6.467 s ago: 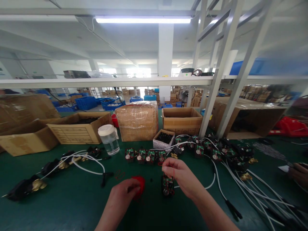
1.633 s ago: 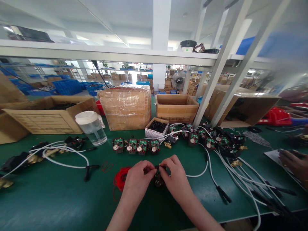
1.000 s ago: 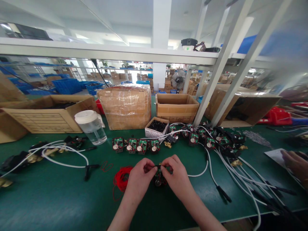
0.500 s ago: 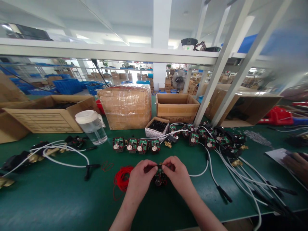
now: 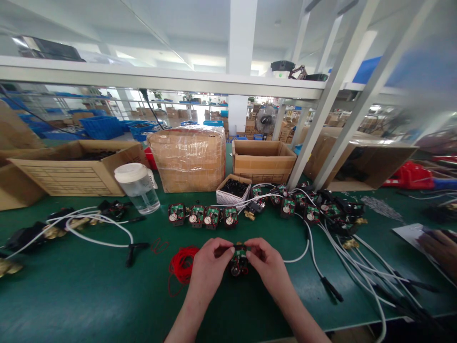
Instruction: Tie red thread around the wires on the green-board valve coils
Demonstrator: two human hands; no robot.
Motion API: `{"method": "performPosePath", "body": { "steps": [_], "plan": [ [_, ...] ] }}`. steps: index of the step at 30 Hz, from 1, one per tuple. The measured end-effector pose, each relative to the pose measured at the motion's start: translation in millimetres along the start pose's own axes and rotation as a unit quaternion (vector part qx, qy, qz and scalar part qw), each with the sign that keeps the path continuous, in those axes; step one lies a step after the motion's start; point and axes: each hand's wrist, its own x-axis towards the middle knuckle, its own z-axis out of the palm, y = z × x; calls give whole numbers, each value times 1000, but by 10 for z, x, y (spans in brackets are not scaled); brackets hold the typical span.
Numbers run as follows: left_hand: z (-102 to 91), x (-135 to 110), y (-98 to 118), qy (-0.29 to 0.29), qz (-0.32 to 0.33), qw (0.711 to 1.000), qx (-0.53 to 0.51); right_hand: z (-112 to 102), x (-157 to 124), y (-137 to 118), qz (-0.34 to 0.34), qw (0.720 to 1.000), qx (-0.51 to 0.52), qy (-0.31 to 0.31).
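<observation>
Between my two hands is a small black housing with a green circuit board (image 5: pixel 240 254), red wires and a round part at its near end. My left hand (image 5: pixel 210 265) pinches its left edge with thumb and fingertips. On the opposite side, my right hand (image 5: pixel 267 263) grips the right edge in the same way. The fingers cover parts of both sides. A bundle of thin red wire (image 5: pixel 183 265) lies just left of my left hand. Beyond the hands, several similar circuit-board units (image 5: pixel 211 217) stand in a row.
White cables (image 5: pixel 314 245) with black ends trail across the right side, among more units. At the back are a small box of black parts (image 5: pixel 233 186), a wrapped carton (image 5: pixel 191 159) and a water jug (image 5: pixel 138 189). Another person's hand (image 5: pixel 439 245) is at far right.
My right fingers have shifted slightly right along the housing, so more of the green board shows. My left hand stays nearly where it was.
</observation>
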Motion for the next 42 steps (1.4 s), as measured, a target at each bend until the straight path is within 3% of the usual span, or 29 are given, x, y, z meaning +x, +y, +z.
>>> {"method": "performPosePath", "body": {
  "steps": [9, 14, 20, 26, 36, 42],
  "plan": [
    [-2, -2, 8, 0, -4, 1000, -11, -81, -115, 97, 20, 999, -32, -38],
    [-7, -7, 22, -11, -16, 1000, -16, -185, 48, -65, -7, 998, -51, -23],
    [-68, -9, -10, -47, -26, 995, -82, -20, 306, -357, -86, 989, -116, -44],
    [-125, -54, -83, -58, -80, 977, -190, 105, 365, -450, -85, 978, -171, -89],
    [33, -153, -137, -14, -101, 957, -271, 101, 366, -392, -72, 980, -166, -87],
    [72, -219, -120, 15, -105, 966, -237, 89, 355, -424, -90, 978, -164, -94]
  ]
}}
